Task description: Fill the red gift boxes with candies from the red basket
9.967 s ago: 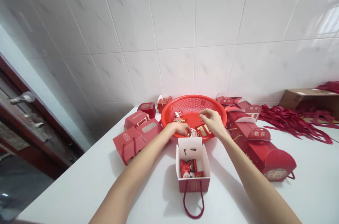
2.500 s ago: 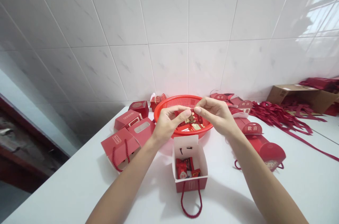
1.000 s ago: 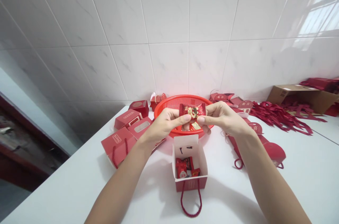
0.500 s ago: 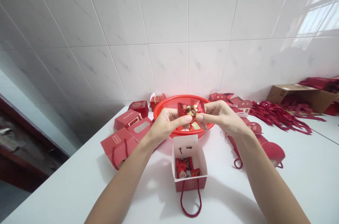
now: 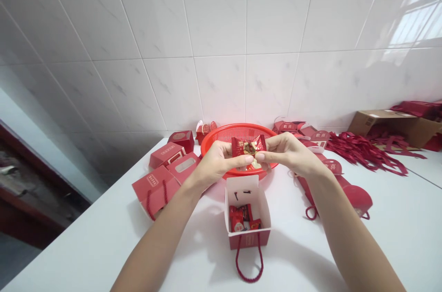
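A red and gold wrapped packet [image 5: 246,145] is held up between my two hands, over the near part of a red plastic basket [image 5: 230,130]. My left hand [image 5: 221,159] pinches its left side, and my right hand [image 5: 283,151] grips its right side, with both thumbs in front. Below the hands an open red box [image 5: 249,240] with a white inside stands on the white table, its cord handle hanging toward me. Several red wrapped pieces [image 5: 241,218] lie in it. The basket's contents are mostly hidden behind my hands.
Red boxes [image 5: 155,186] with cords lie at the left. More red boxes [image 5: 355,197] lie at the right, by my right forearm. Farther right are a heap of dark red ribbons [image 5: 366,151] and a cardboard box [image 5: 376,119]. A tiled wall [image 5: 221,84] rises behind.
My thumbs have shifted slightly on the packet, which is tilted a little differently. Both hands stay in nearly the same place, and the open box has not moved.
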Tool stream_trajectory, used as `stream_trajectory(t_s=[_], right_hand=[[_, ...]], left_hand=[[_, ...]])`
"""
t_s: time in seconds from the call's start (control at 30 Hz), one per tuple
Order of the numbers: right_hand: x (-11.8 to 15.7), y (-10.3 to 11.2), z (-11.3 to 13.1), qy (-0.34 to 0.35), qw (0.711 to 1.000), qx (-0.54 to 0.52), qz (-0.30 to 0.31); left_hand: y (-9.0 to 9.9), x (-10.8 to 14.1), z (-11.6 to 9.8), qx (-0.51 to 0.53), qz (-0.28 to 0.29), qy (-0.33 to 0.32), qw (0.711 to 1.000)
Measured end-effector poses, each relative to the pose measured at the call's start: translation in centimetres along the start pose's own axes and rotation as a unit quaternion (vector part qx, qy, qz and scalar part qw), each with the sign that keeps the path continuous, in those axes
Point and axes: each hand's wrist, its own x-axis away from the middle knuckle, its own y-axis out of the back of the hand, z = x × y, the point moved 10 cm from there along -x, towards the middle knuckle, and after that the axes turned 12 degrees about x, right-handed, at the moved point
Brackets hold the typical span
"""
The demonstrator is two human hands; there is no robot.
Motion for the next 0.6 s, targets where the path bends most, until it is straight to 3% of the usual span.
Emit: stream_trajectory(t_s=[0.23, 0.47, 0.6], right_hand=[[0.3, 0.3, 0.7, 0.023, 0.997, 0.08, -0.008], [0.4, 0.2, 1.2, 0.053, 0.978, 0.201, -0.003], [0.4, 0.1, 1.5, 0.054, 0.972, 0.23, -0.008]], left_hand=[[-1.0, 0.1, -0.1, 0.001, 0.05, -0.005, 0.999], [0.5, 0.0, -0.6, -0.031, -0.037, -0.037, 0.998], [0.4, 0.1, -1.6, -0.047, -0.044, -0.073, 0.995]])
